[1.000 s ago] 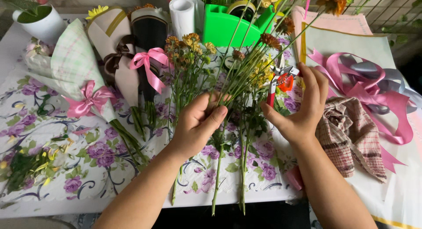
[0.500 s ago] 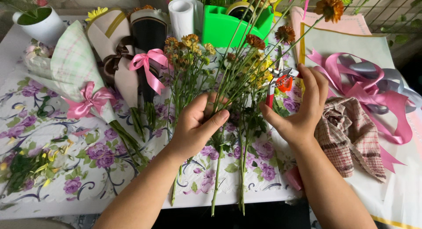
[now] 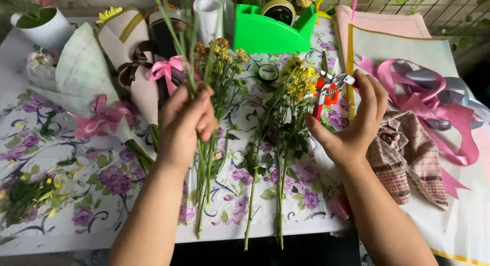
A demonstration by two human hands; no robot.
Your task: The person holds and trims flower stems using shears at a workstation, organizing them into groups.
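Stems of green flowers stand gripped in the left hand, whose fingers are curled tight around them, the stalks rising past the top of the view and hanging down below the wrist onto the floral tablecloth. The right hand holds red-handled pruning shears, fingers wrapped loosely over the handles and thumb spread wide; the blades point away from the palm, toward the far edge.

Between the two hands lie loose yellow flowers on long stalks. Just beyond the right hand's fingertips sits a small roll of tape, and farther off a bright green tape dispenser. Right of the right hand lies a checked cloth, with pink ribbon looped above it on pale wrapping paper. Left of the left hand rest wrapped bouquets in cone-shaped paper, pale green and beige, tied with pink and brown bows. A white pot stands at the far left corner.
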